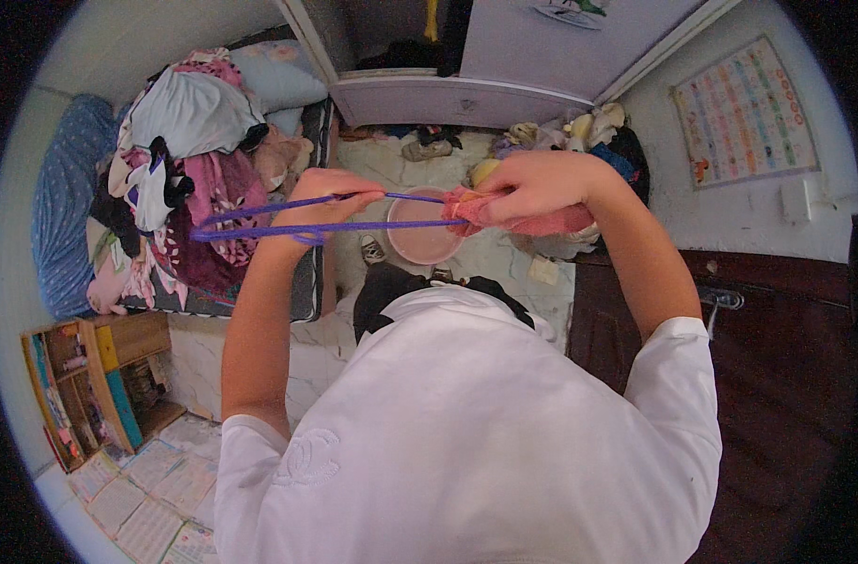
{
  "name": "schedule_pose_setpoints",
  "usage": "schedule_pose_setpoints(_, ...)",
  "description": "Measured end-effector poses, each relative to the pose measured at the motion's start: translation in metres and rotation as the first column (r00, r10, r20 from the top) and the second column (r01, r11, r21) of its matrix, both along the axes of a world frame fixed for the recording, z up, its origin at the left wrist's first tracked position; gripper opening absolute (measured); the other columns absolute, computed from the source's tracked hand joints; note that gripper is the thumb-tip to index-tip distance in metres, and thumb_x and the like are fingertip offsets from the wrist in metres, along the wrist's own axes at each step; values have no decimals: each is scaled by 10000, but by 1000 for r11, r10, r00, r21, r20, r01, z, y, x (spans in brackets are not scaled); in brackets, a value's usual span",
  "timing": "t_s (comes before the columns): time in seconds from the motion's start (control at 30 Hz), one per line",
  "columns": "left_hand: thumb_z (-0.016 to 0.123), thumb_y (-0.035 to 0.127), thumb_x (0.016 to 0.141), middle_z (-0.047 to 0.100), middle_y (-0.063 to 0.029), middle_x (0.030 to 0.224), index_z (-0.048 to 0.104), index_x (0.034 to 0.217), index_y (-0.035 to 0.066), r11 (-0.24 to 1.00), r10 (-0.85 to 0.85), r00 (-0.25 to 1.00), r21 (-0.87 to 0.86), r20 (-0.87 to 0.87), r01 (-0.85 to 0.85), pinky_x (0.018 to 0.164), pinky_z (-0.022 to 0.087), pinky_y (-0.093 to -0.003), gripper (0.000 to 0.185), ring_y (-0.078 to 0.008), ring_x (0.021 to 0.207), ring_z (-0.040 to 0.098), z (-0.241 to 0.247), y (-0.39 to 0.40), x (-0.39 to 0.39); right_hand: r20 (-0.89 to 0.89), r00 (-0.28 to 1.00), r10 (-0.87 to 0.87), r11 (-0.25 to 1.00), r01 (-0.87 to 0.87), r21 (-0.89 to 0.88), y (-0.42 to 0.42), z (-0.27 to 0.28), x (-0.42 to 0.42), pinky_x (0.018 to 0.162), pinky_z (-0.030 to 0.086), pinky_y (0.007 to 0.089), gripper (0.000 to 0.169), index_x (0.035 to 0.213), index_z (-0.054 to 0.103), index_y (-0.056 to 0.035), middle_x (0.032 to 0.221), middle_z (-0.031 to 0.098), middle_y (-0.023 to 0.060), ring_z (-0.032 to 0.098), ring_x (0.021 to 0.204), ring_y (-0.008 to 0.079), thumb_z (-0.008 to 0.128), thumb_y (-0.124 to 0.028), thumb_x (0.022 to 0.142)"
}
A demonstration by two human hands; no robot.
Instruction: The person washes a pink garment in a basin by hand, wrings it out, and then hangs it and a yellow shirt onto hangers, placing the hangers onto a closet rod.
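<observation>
Chest-high in front of me, my right hand (pixel 549 185) grips a pink cloth pouch (pixel 552 220) near its gathered mouth. A purple cord (pixel 372 226) runs from that mouth out to the left in a long, fairly taut loop. The upper strand is pinched between the thumb and fingers of my left hand (pixel 333 194). The lower strand passes across my left wrist, where a short loose tail of cord hangs. Beneath the cord, a pink plastic basin (pixel 427 240) stands on the floor, partly hidden by the strands. What the pouch contains cannot be seen.
On the left, a bed (pixel 309 282) carries heaped clothes and a pillow (pixel 277 74). A wooden shelf unit (pixel 111 381) stands below it. Ahead is a wardrobe (pixel 429 100) with one side open. Stuffed bags (pixel 598 127) lie right, near a dark door (pixel 774 395).
</observation>
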State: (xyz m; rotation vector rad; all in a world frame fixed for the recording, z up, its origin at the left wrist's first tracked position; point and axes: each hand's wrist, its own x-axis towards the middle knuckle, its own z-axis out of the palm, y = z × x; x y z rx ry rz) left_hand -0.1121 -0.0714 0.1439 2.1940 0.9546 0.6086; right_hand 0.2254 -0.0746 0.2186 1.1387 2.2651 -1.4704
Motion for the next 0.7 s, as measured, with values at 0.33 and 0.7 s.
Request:
schedule_pose_setpoints(0.33,712,168,898,705,-216,858,763,941,28,987,-142,946,36,-290,159,697,553,-441,155,-406,792,693,-40,19,8,-108,993,-49,998,52,28,-17,40,-42,714,515,385,430,1115,700,16,793,682,146,637,718,249,582,-361,946)
schedule_pose_setpoints(0.7,699,179,897,659,-248,787,712,838,31,976,-218,882,-86,-417,200,662,529,-495,160,-447,746,651,-89,35,2,-410,905,-114,994,104,-45,-12,64,-51,752,499,342,375,1143,667,20,880,689,96,599,787,163,586,-319,1003)
